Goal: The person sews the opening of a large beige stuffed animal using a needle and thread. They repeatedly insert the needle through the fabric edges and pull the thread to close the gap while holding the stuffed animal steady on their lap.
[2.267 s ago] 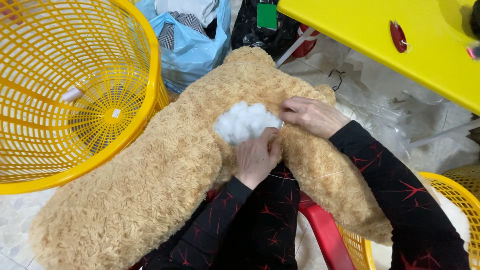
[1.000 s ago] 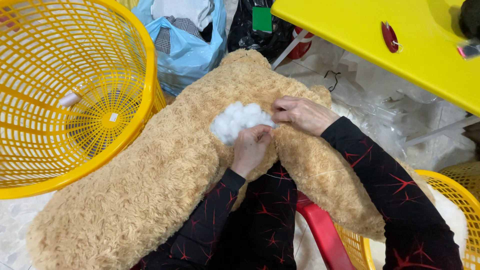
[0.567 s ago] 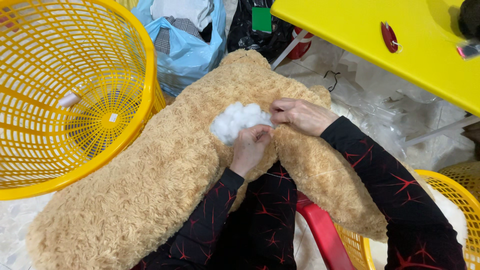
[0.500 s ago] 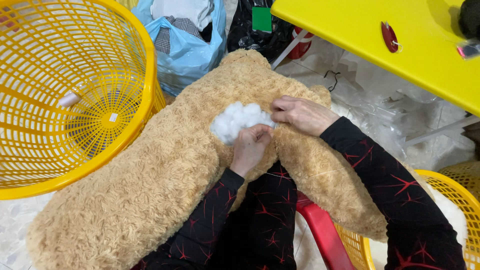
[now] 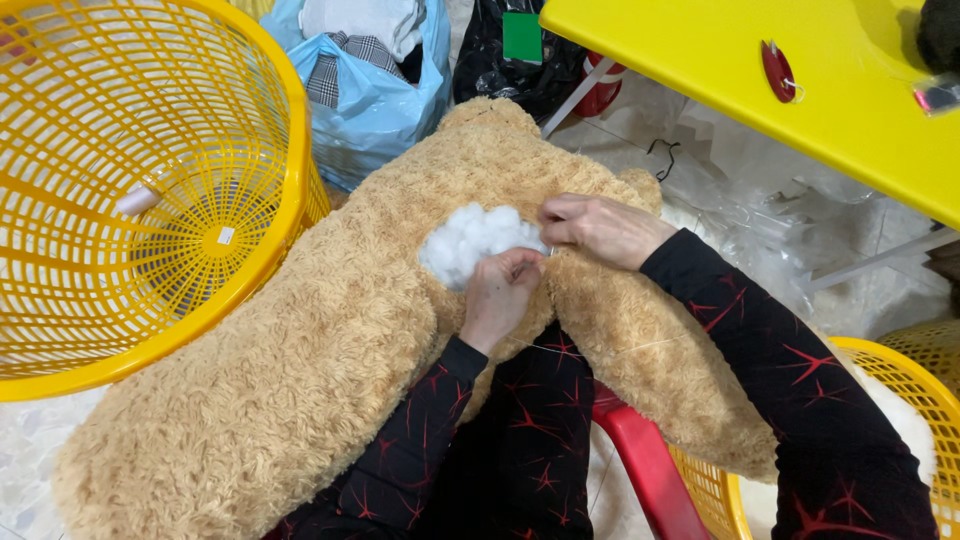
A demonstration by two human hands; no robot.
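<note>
Two hands (image 5: 560, 255) on white stuffing (image 5: 475, 240) in plush toy (image 5: 330, 340).

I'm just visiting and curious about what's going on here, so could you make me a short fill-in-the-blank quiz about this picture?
1. Both hands, the left hand and the right hand, meet at a puff of ____ stuffing.
2. The stuffing pokes out of a big tan ____ toy.
3. The large basket to the left is coloured ____.
4. A blue ____ of clothes sits behind the toy.

Missing words: white; plush; yellow; bag
</note>
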